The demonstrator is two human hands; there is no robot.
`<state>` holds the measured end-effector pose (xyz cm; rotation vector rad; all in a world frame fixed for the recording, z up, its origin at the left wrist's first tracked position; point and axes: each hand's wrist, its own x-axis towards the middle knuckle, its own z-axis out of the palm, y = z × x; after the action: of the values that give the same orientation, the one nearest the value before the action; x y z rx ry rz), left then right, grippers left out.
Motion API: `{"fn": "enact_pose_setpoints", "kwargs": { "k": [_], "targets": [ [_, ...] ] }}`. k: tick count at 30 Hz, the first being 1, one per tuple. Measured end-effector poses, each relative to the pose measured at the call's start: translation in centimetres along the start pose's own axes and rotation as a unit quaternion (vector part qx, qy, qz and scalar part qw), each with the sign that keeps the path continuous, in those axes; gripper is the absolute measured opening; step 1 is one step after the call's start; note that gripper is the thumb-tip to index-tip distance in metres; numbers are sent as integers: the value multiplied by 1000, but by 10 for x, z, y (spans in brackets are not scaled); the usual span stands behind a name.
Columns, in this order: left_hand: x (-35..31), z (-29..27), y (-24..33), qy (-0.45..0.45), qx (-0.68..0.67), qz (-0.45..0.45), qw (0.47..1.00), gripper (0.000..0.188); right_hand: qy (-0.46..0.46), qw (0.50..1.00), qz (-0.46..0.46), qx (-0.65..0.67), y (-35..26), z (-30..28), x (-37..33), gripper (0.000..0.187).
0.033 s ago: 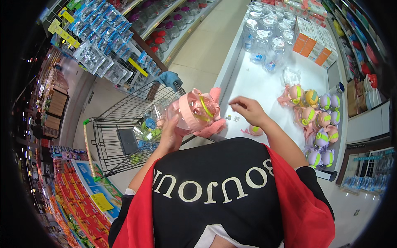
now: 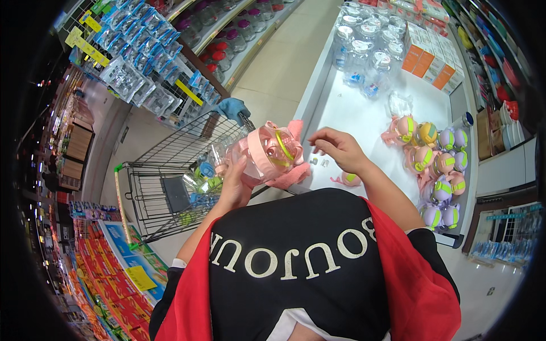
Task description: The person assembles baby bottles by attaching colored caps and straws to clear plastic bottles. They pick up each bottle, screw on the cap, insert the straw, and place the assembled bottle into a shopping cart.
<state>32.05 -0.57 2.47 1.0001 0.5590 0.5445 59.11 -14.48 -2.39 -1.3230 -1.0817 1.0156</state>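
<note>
My left hand (image 2: 232,184) is wrapped round a clear plastic water bottle (image 2: 245,152) with a pink band, a pink strap and a yellow-green loop. The bottle lies tilted in front of my chest, its lidded end toward the right. Against that end is a fuzzy pink cloth (image 2: 290,177), partly hidden by the bottle. My right hand (image 2: 340,149) hovers beside it over the white display table, fingers loosely bent and apart, with nothing seen in them. Below this hand lie small scraps (image 2: 324,162) and a pink bottle lid (image 2: 350,179) with a green tab.
A wire shopping cart (image 2: 165,187) holding several things stands at my left, a blue cloth (image 2: 232,107) on its corner. The white display table (image 2: 341,113) bears clear jars (image 2: 364,54), boxes (image 2: 432,59) and several coloured lids (image 2: 443,165). A rack of hanging packets (image 2: 142,45) rises beyond the cart.
My right hand has shifted slightly left toward the bottle, and its fingers have spread a little. The left hand and the bottle have hardly moved.
</note>
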Motion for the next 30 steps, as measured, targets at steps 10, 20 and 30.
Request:
{"fn": "enact_pose_setpoints", "kwargs": {
  "k": [10, 20, 30],
  "targets": [
    [-4, 15, 4, -6, 23, 19, 1000, 73, -83, 994, 5, -76, -69, 28, 9, 25],
    [-6, 8, -3, 17, -58, 10, 998, 75, -110, 924, 85, 355, -62, 32, -15, 27],
    [-4, 11, -1, 52, -43, -5, 998, 81, -51, 839, -113, 530, -34, -2, -25, 26]
  ]
}}
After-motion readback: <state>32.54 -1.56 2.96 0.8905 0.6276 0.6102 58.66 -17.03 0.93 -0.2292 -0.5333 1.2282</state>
